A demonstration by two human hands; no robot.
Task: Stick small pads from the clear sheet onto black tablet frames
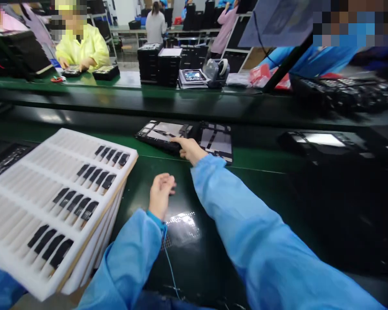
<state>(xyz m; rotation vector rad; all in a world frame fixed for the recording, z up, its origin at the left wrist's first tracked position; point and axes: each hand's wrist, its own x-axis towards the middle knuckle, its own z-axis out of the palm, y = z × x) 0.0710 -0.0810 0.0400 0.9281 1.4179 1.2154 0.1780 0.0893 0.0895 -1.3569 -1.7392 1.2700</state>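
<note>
My right hand (191, 149) reaches forward to a black tray (170, 145) holding flat device parts with pale panels. Its index finger lies over the tray's near right corner and the other fingers curl against the side. A second black tray (216, 140) with a grey panel sits just right of it, partly behind my wrist. My left hand (161, 191) hovers nearer to me, fingers loosely bent and a little apart, with no object visible in it. Below it, a clear plastic sheet (183, 226) lies on the dark green bench (213, 241). A blue cord hangs from my left wrist.
At left stands a stack of white foam trays (61, 172) with black-tipped parts in rows. Another black tray (326, 140) is at right. Behind a raised ledge (181, 101) are black tray stacks (148, 64), a tape dispenser (216, 71) and co-workers, one in yellow (97, 43).
</note>
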